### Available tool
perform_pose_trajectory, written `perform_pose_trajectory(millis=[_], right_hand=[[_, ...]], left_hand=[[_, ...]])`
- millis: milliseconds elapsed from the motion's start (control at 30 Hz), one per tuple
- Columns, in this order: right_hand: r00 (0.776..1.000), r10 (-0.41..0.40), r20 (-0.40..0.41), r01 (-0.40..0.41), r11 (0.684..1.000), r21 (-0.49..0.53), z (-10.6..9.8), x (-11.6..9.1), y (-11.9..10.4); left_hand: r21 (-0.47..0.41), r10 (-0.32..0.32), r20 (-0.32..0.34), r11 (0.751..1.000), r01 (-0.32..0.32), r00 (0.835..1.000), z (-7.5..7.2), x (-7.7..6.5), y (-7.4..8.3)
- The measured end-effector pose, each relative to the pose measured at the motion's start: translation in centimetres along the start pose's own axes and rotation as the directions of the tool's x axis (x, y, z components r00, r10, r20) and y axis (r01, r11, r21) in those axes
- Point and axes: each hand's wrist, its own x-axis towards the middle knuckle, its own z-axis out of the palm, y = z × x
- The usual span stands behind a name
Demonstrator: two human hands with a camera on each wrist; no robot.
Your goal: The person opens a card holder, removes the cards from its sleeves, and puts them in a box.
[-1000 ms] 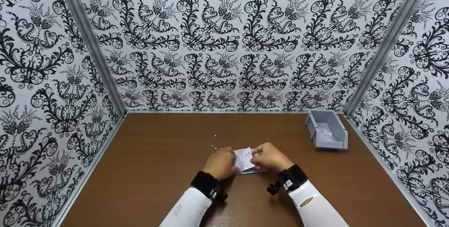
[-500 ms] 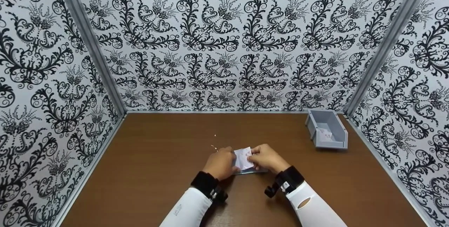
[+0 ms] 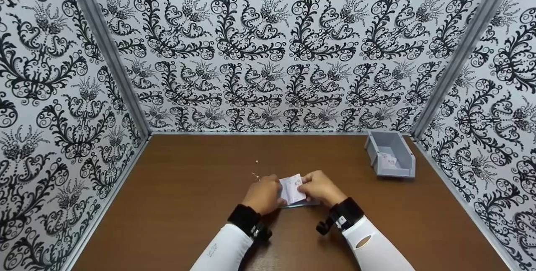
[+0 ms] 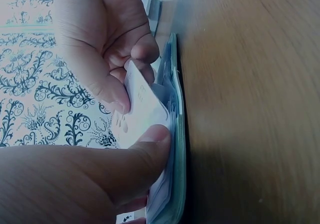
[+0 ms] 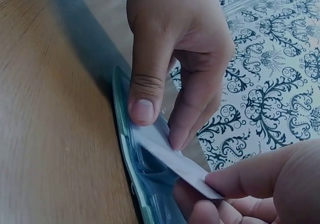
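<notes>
A small card holder (image 4: 181, 149) with a green cover and clear plastic sleeves lies opened on the table between the hands. My left hand (image 3: 263, 195) grips its left side, the thumb pressing on the sleeves and the end of a white card (image 5: 177, 161). The right hand (image 3: 321, 189) pinches the card's raised edge between thumb and fingers. In the left wrist view the card tilts up from the sleeves, with faint print on its face. Whether its lower end sits inside a sleeve, I cannot tell.
At the back right of the brown table (image 3: 188, 170) stands a grey bin (image 3: 393, 172) with printed white paper or cards (image 3: 388, 161) inside. Small bright specks (image 3: 255, 175) lie beyond the left hand. Patterned walls (image 3: 268, 53) enclose the table's back and sides.
The white card has turned and shifted slightly in the right hand, which has moved a little to the left. My left hand stays in place on the card holder.
</notes>
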Motion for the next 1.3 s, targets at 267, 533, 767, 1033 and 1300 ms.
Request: perform_pose_trajectory(millis=[267,533,767,1033,1300], right_hand=[[0.996,-0.001,-0.094,-0.009,0.994,-0.108,-1.3,0.2,-0.2],[0.974,-0.104,-0.202,0.042,0.956,-0.29,-3.9,0.8,-1.0],[0.958,-0.073,-0.279,-0.014,0.954,-0.3,-7.5,0.6,-0.9],[0.905,-0.115,-0.411,-0.057,0.922,-0.384,-13.3,0.8,-0.3],[0.855,-0.066,-0.515,-0.127,0.935,-0.33,-19.6,0.1,0.7]], left_hand=[[0.006,-0.013,0.014,1.0,0.013,1.0,-0.1,0.0,0.0],[0.002,-0.024,0.025,1.0,0.024,0.999,-0.1,0.1,-0.1],[-0.015,-0.019,0.019,1.0,0.019,1.0,0.2,0.3,-0.1],[-0.018,-0.022,0.019,1.0,0.022,1.0,0.4,0.2,0.0],[0.005,-0.019,0.023,1.0,0.019,1.0,0.3,0.1,0.1]])
